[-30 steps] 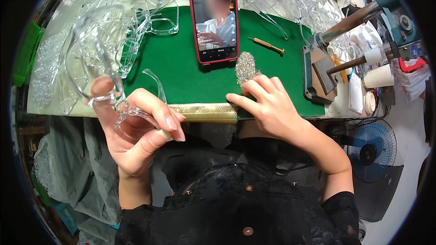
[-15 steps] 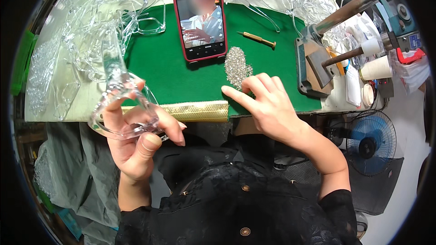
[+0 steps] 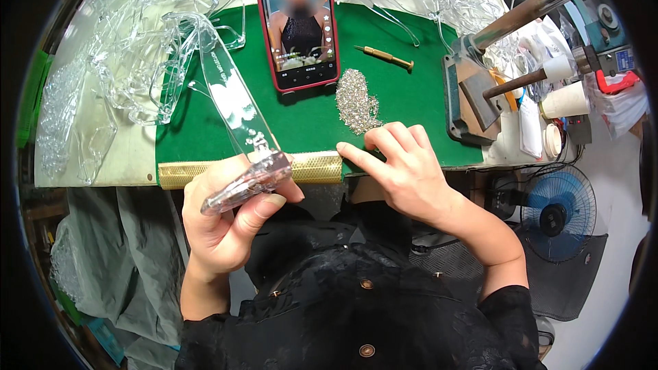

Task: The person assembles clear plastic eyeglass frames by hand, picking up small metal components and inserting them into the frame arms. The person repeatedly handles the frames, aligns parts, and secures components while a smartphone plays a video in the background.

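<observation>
My left hand (image 3: 229,216) grips the end of one arm of a clear plastic glasses frame (image 3: 226,99), held up over the front edge of the green mat (image 3: 404,103), its front pointing away toward the pile. My right hand (image 3: 404,168) rests on the mat's front edge with fingers spread, fingertips just below a small heap of tiny silver parts (image 3: 356,103). It holds nothing that I can see.
A red phone (image 3: 297,22) lies upright on the mat with a small wooden-handled tool (image 3: 385,57) to its right. Several clear frames (image 3: 123,62) pile up at left and back. A metal press (image 3: 480,89) and paper cups (image 3: 565,99) stand right; a blue fan (image 3: 558,216) sits below.
My left hand has turned the clear frame and raised it, so its arm now stretches away over the mat. The right hand stayed near the silver heap.
</observation>
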